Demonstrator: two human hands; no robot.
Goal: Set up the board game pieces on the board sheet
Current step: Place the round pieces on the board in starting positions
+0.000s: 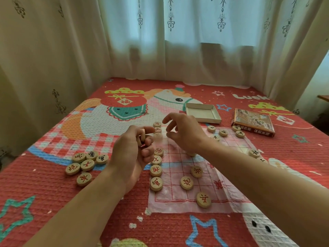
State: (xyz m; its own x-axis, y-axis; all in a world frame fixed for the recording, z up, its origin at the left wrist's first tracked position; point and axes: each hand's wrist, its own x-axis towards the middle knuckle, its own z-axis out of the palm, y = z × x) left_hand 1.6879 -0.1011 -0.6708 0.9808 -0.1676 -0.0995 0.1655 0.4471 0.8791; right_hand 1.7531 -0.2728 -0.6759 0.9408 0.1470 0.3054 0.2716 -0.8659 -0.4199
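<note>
On the red, cartoon-printed bed cover [53, 193], far left: a loose cluster of six wooden pieces [85, 164], red-lettered, faces up, lying off the sheet. Just right of them, raised above the cover: left hand [132, 150], fingers curled and clamped on a wooden disc [142, 139] held on edge, only partly visible. Next, along the left border of the translucent board sheet [178, 195]: a column of red-lettered pieces [156, 170] leading away from the camera, the farthest ones blurred. Over the sheet's far half: right hand [185, 132], hovering, fingers apart and loosely bent, gripping nothing visible. Nearer the camera, inside the red grid: three more pieces [187, 183], well apart from one another. Beyond the hand, on the cover: an open cardboard tray [203, 113]. Farther right, around the sheet's far corner: several dark-lettered pieces [223, 132], with a printed box lid [252, 122] just beside them. By the sheet's right edge: a lone piece [254, 153].
</note>
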